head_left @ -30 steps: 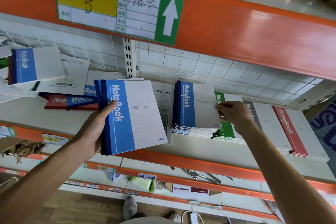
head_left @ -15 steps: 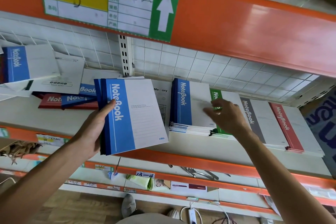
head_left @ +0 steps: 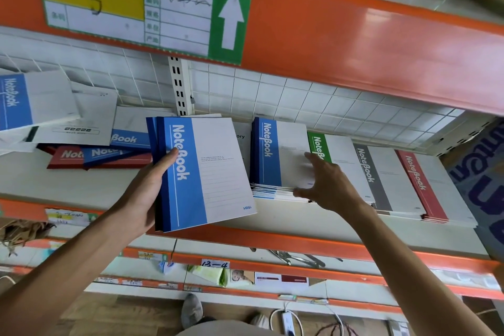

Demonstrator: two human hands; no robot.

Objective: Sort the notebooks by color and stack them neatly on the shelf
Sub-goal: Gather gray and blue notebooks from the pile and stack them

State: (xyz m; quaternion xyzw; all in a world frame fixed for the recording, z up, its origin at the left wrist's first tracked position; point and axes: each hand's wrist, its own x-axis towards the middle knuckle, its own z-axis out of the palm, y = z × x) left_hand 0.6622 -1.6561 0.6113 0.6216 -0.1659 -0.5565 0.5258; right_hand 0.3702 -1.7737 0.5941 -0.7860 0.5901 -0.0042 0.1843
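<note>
Sorting is partly complete. Taking the blue stack (head_left: 278, 155) on the shelf (head_left: 81, 185) as reference: green (head_left: 320, 147), grey (head_left: 366, 169) and red (head_left: 417, 174) stacks lie ordered to its right. To its left, a mixed pile (head_left: 103, 154) remains unsorted. The left hand (head_left: 147, 194) grips a blue bundle (head_left: 201, 172) just beside the stack; the right hand (head_left: 327, 185), fingers spread, touches the stack's corner.

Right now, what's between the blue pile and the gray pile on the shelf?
The green notebook pile, seen from the head camera, sits between the blue pile and the gray pile; the right hand partly covers it.
</note>
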